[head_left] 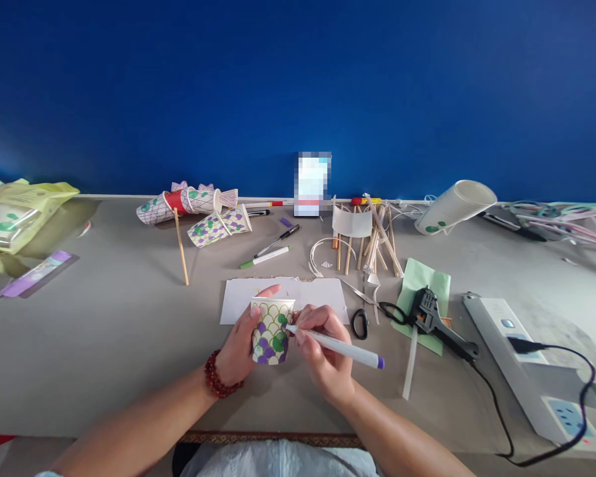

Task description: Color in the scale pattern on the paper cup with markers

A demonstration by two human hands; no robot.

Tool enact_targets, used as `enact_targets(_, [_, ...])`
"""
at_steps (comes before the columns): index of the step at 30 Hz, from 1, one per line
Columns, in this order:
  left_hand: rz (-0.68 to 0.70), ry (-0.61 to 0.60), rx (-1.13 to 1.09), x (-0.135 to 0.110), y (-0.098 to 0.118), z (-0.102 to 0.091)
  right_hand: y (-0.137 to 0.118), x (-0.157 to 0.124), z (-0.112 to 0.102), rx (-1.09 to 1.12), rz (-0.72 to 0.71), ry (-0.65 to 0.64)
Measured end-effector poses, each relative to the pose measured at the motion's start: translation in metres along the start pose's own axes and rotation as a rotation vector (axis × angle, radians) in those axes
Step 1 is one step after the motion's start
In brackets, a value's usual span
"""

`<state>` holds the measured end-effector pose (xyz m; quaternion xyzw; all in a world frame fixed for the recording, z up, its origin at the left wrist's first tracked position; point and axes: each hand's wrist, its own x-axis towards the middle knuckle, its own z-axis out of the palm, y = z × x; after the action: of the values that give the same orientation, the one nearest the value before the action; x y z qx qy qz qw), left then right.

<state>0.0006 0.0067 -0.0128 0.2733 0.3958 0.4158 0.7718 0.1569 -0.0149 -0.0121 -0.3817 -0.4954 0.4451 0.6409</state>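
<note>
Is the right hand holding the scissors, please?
No, the right hand holds a marker against the paper cup; the scissors lie untouched nearby.

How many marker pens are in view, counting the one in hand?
6 markers: one in the right hand; green and black ones behind the paper; one beside the lying cup; two by the wall. Others may be hidden.

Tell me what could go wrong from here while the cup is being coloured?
1. The left hand grips the paper cup close to coloured scales, so fresh ink may smear.
2. The right hand presses the marker against the thin wall; a slip could mark outside the scale lines.
3. The glue gun lies near the right forearm, its cable seemingly plugged into the power strip; it may be hot, and the arm could snag the cable.
</note>
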Motion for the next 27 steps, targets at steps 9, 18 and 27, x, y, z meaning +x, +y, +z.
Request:
enact_targets(9, [-0.005,0.015,-0.038,0.0008,-0.0031,-0.0041,0.0007,0.0002,0.0000,0.032,0.000,0.007])
enact_targets(18, [0.011,-0.010,-0.021,0.0018,-0.0030,-0.0019,-0.0010,0.0008,0.0010,0.018,-0.004,0.006])
enact_targets(27, [0.003,-0.011,-0.015,0.0018,-0.0043,-0.0044,-0.0003,0.0002,0.0010,0.020,0.002,0.014])
